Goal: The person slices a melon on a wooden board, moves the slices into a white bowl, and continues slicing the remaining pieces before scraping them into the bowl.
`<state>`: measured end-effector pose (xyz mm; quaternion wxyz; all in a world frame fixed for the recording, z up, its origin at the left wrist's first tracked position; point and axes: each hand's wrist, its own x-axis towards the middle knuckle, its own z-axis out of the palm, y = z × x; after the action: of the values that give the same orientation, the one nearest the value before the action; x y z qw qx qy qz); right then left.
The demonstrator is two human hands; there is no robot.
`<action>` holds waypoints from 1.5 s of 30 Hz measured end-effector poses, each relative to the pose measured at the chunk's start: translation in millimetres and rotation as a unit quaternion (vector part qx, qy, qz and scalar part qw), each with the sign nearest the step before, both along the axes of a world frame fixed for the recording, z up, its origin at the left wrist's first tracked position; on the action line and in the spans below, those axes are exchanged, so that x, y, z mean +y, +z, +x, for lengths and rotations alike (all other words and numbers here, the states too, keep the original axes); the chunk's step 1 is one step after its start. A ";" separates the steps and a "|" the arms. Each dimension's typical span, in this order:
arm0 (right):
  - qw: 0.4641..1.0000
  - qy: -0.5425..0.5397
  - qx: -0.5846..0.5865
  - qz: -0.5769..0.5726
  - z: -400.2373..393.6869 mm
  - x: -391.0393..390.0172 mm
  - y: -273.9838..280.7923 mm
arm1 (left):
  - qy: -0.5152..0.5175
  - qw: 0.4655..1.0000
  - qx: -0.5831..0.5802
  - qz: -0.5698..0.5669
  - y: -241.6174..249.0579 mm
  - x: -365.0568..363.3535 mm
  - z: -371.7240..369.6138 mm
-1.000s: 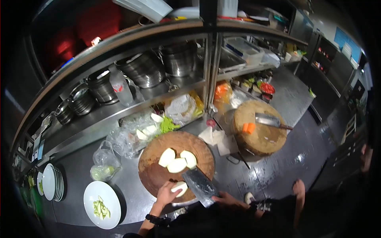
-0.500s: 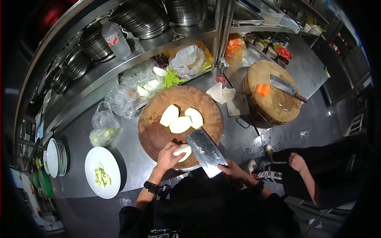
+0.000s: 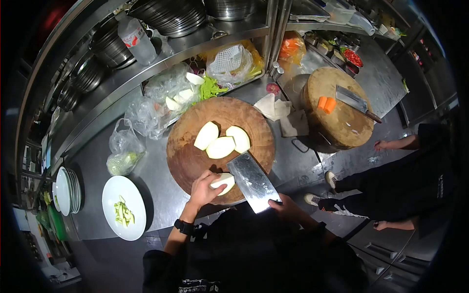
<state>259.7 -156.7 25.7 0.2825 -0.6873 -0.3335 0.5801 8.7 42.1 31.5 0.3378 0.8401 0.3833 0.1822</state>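
On the round wooden chopping block, my left hand grips a pale peeled vegetable piece near the front edge, fingertips over its top. My right hand is closed on the handle of a cleaver. The broad blade lies over the block's right front, its far corner just right of the held piece. Behind the blade, three more pale pieces rest together: a left piece, a middle piece and a right piece.
A white plate with green strips is at left, beside a plastic bag. A second chopping block holds carrot pieces and another cleaver. Metal bowls line the shelf. Another person stands at right.
My left hand and the held piece show little change, and the cleaver stays in nearly the same place. The other person at right has shifted, both hands now lowered. The view moves slightly.
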 end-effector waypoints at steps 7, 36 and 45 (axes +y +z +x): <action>0.999 -0.022 0.009 -0.032 -5.4 3.7 6.2 | -0.008 1.000 -0.005 0.011 0.3 3.9 0.0; 0.998 0.004 0.068 -0.008 -24.9 18.2 13.2 | 0.036 0.997 0.002 0.063 -14.9 -7.5 -2.0; 0.999 -0.017 0.042 0.021 -44.6 11.7 15.5 | 0.040 0.997 -0.021 0.060 -20.9 -6.5 -6.0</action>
<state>215.2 -144.9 41.2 0.3204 -0.6620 -0.3215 0.5965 2.7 35.6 10.7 0.2874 0.8390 0.3972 0.2361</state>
